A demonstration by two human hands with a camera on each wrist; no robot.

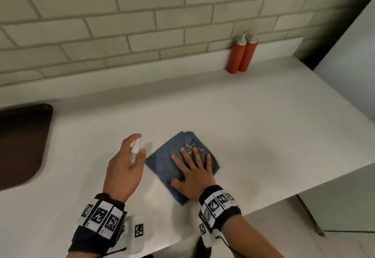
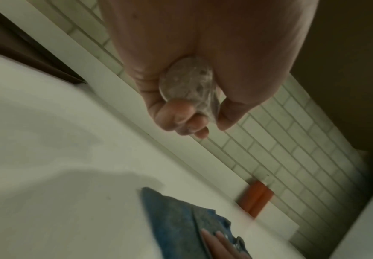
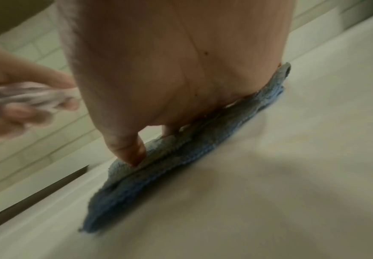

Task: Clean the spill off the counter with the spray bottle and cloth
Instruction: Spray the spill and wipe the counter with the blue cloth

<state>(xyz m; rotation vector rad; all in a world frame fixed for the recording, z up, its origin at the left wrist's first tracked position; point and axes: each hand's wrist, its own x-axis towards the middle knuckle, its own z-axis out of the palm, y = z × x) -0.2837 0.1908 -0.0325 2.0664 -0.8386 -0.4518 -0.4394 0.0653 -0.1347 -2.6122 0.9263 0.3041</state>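
Wiping step. The right hand (image 1: 193, 176) lies flat, fingers spread, on a folded blue terry cloth (image 1: 162, 162) that rests on the smooth white surface (image 1: 263, 136); a yellowish soiled patch shows on the cloth just beyond the fingertips. Good practice, as a judgement: keep the palm pressing evenly, stroke one way, and refold to a clean face. Just left of it, raised off the surface, the left hand (image 1: 123, 168) is curled around a small clear plastic spray bottle (image 1: 135, 150), nozzle away from the person. No spill is discernible on the bare surface. Far beyond the right hand, two red squeeze bottles (image 1: 241, 56) stand against the tiled wall (image 1: 121, 24).
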